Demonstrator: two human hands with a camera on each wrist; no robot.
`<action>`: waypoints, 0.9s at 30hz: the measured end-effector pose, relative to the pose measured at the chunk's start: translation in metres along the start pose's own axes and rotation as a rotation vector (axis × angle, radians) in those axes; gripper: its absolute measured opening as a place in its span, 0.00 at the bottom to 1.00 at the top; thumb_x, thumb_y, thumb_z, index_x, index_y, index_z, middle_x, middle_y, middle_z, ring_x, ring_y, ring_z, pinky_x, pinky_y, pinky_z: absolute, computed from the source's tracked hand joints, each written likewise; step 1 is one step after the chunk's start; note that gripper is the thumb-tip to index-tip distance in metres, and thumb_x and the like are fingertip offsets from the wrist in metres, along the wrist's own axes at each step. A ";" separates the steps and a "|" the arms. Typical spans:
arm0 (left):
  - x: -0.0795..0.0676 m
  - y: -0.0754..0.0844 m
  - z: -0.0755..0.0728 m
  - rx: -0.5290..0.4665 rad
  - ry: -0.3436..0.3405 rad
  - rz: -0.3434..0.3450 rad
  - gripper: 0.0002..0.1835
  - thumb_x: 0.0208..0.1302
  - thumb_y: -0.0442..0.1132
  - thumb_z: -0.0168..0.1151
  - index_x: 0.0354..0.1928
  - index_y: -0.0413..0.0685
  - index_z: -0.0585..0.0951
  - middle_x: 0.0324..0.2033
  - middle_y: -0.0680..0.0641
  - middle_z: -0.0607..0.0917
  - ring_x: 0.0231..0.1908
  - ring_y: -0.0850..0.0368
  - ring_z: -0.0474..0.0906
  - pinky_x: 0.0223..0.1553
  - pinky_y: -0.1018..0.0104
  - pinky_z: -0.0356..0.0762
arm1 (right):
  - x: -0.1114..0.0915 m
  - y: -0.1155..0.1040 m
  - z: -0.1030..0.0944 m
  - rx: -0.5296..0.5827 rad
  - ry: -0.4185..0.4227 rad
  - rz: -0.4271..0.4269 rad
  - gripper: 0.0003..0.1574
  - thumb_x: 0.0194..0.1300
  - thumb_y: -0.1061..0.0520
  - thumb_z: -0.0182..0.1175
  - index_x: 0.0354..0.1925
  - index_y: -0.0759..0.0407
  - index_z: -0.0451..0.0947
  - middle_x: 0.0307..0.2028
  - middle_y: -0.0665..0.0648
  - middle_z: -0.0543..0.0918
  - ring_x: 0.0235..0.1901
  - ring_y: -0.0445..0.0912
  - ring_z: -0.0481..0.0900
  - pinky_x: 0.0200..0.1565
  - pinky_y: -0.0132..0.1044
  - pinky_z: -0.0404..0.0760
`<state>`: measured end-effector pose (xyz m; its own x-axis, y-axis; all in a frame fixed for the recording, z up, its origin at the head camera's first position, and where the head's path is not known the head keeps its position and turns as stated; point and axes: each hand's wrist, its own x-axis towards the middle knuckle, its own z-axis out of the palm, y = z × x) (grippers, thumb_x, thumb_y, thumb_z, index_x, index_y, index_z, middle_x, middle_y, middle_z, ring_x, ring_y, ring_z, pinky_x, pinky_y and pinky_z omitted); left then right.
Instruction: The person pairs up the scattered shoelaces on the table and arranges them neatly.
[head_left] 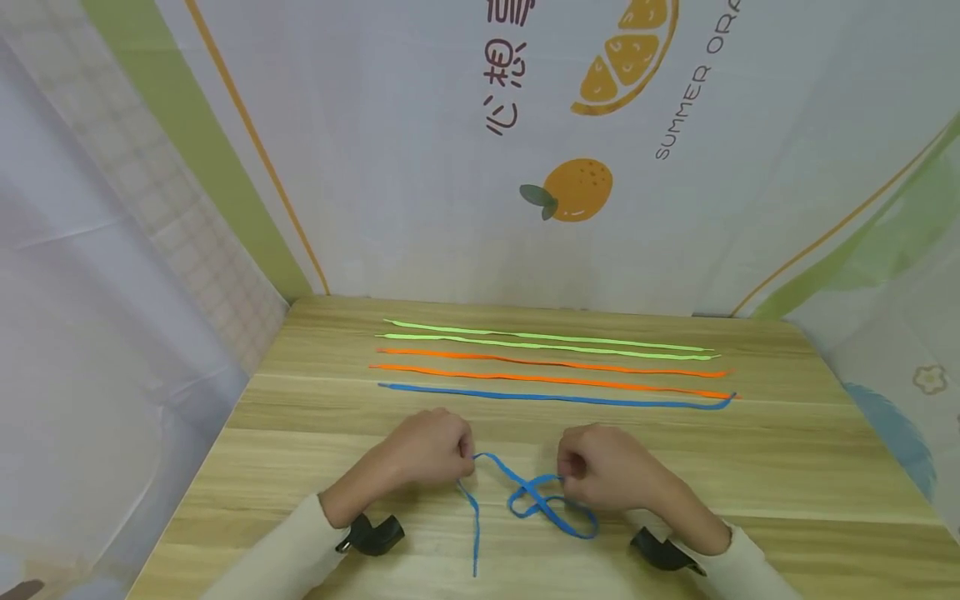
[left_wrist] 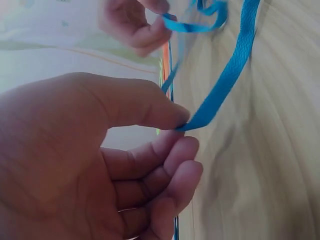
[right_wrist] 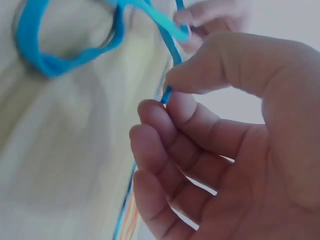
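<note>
A flat blue shoelace (head_left: 542,500) lies in crossing loops between my two hands, low over the near part of the table. My left hand (head_left: 435,446) pinches it between thumb and index finger, and a loose tail hangs from there toward the near edge. In the left wrist view the lace (left_wrist: 227,82) leaves the thumb tip in a flat band. My right hand (head_left: 606,467) pinches the other end; the right wrist view shows the lace's tip (right_wrist: 166,95) poking out under the thumb. Beyond the hands, a second blue shoelace (head_left: 555,397) lies stretched out.
Two orange shoelaces (head_left: 555,381) and two light green shoelaces (head_left: 540,345) lie in rows behind the straight blue one on the wooden table (head_left: 300,483). A printed white cloth (head_left: 420,167) hangs at the table's far edge. Cloth also hangs on both sides.
</note>
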<state>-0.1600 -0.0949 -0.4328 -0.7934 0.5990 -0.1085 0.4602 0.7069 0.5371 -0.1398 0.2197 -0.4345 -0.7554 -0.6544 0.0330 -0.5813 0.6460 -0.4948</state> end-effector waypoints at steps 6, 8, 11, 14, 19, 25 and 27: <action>-0.012 -0.008 -0.009 -0.035 0.036 -0.009 0.08 0.64 0.35 0.71 0.28 0.55 0.85 0.25 0.62 0.81 0.28 0.64 0.75 0.36 0.62 0.78 | -0.019 0.011 -0.022 0.154 0.052 -0.004 0.14 0.61 0.66 0.70 0.32 0.47 0.81 0.29 0.37 0.76 0.31 0.35 0.75 0.33 0.34 0.79; -0.016 -0.012 -0.013 -0.045 0.044 -0.016 0.07 0.64 0.36 0.71 0.29 0.55 0.85 0.25 0.62 0.81 0.28 0.64 0.75 0.37 0.61 0.78 | -0.026 0.017 -0.026 0.198 0.061 0.009 0.16 0.63 0.68 0.70 0.32 0.46 0.80 0.29 0.38 0.77 0.31 0.35 0.76 0.32 0.34 0.79; -0.023 -0.017 -0.018 -0.057 0.048 -0.026 0.07 0.65 0.37 0.71 0.29 0.55 0.84 0.25 0.62 0.81 0.27 0.64 0.75 0.36 0.61 0.78 | -0.036 0.027 -0.032 0.236 0.079 0.026 0.16 0.63 0.69 0.69 0.33 0.47 0.79 0.31 0.40 0.78 0.31 0.36 0.77 0.32 0.34 0.79; -0.028 -0.023 -0.023 -0.076 0.049 -0.039 0.07 0.66 0.37 0.71 0.30 0.55 0.84 0.25 0.61 0.80 0.26 0.64 0.74 0.35 0.63 0.77 | -0.047 0.036 -0.038 0.268 0.098 0.044 0.15 0.63 0.70 0.67 0.35 0.49 0.79 0.32 0.41 0.79 0.32 0.37 0.77 0.32 0.35 0.79; -0.036 -0.032 -0.029 -0.083 0.062 -0.064 0.07 0.65 0.37 0.71 0.30 0.55 0.85 0.24 0.61 0.80 0.25 0.64 0.74 0.33 0.65 0.75 | -0.062 0.046 -0.048 0.282 0.152 0.076 0.14 0.62 0.71 0.64 0.35 0.52 0.79 0.33 0.43 0.79 0.32 0.39 0.78 0.33 0.35 0.78; -0.042 -0.043 -0.035 -0.089 0.068 -0.086 0.06 0.65 0.37 0.71 0.30 0.54 0.85 0.24 0.60 0.81 0.25 0.63 0.74 0.32 0.65 0.75 | -0.078 0.059 -0.057 0.267 0.211 0.089 0.20 0.64 0.74 0.63 0.34 0.48 0.77 0.32 0.42 0.78 0.32 0.41 0.78 0.35 0.36 0.77; -0.044 -0.046 -0.037 -0.102 0.066 -0.092 0.05 0.64 0.36 0.70 0.31 0.53 0.85 0.24 0.60 0.81 0.25 0.63 0.74 0.33 0.64 0.75 | -0.083 0.063 -0.060 0.263 0.219 0.099 0.21 0.65 0.75 0.63 0.35 0.47 0.76 0.32 0.43 0.78 0.32 0.42 0.78 0.35 0.36 0.76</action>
<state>-0.1615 -0.1676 -0.4217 -0.8566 0.5046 -0.1079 0.3438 0.7141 0.6098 -0.1320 0.3386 -0.4165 -0.8677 -0.4754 0.1453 -0.4260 0.5604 -0.7103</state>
